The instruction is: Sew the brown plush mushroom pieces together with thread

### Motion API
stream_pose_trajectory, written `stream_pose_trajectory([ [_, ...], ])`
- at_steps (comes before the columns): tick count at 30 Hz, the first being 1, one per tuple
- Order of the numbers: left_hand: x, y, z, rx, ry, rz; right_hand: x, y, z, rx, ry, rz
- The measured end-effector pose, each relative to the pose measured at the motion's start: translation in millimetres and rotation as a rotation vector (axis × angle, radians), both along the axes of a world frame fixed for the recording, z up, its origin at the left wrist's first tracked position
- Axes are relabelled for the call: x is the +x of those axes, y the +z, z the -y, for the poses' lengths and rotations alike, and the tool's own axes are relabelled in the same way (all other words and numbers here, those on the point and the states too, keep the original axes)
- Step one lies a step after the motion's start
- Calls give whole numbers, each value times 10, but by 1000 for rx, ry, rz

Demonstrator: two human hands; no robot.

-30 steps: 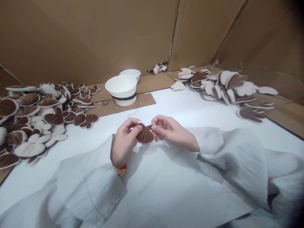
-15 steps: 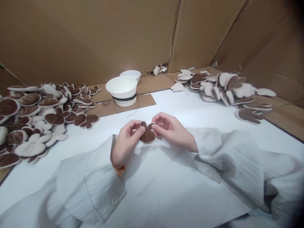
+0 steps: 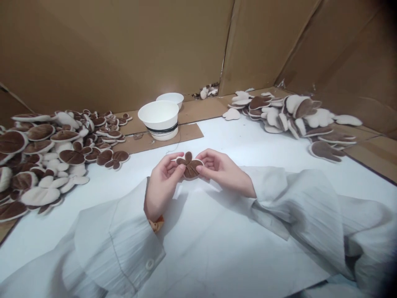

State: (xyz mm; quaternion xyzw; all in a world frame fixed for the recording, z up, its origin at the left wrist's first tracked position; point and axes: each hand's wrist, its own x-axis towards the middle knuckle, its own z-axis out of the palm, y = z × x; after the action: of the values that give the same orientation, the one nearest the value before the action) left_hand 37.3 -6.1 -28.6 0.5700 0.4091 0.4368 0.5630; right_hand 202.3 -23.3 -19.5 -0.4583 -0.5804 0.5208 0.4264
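Between my hands, just above the white table top [image 3: 217,236], is a small plush piece [image 3: 191,170] with dark brown fabric, a pale edge and rounded lobes. My left hand [image 3: 164,178] pinches its left side between thumb and fingers. On the opposite side, my right hand [image 3: 221,169] grips its edge, the thumb lying on the brown face. The fingertips behind the piece are partly hidden.
To the left lies a big heap of brown-and-white plush pieces [image 3: 40,134]. Two white bowls, the nearer one [image 3: 161,118] with a black band, stand on cardboard behind my hands. At the right back is another plush pile [image 3: 279,111]. Cardboard walls [image 3: 124,49] surround the table.
The plush piece has been turned between my fingers: one lobe now points up and the broad part spreads sideways. Both hands keep hold and have barely shifted.
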Motion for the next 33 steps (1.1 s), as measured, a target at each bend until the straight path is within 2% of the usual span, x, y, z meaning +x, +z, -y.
stream_pose_trajectory([
  [7, -37, 24, 6, 40, 81, -71, 6, -9, -8, 25, -26, -5],
  [19, -23, 63, -11, 52, 100, -126, 35, -87, -38, 67, -20, -14],
  [23, -75, 63, -93, 115, 185, -94, 64, -107, -66, 79, -27, -20],
  [26, -149, 81, -137, 213, 254, -172, 72, -124, -119, 80, -67, -48],
  [29, -234, 93, -149, 270, 216, -289, 44, -132, -186, 55, -77, -77],
  [33, -337, 58, -152, 245, 158, -327, -59, -120, -276, 54, -54, -112],
])
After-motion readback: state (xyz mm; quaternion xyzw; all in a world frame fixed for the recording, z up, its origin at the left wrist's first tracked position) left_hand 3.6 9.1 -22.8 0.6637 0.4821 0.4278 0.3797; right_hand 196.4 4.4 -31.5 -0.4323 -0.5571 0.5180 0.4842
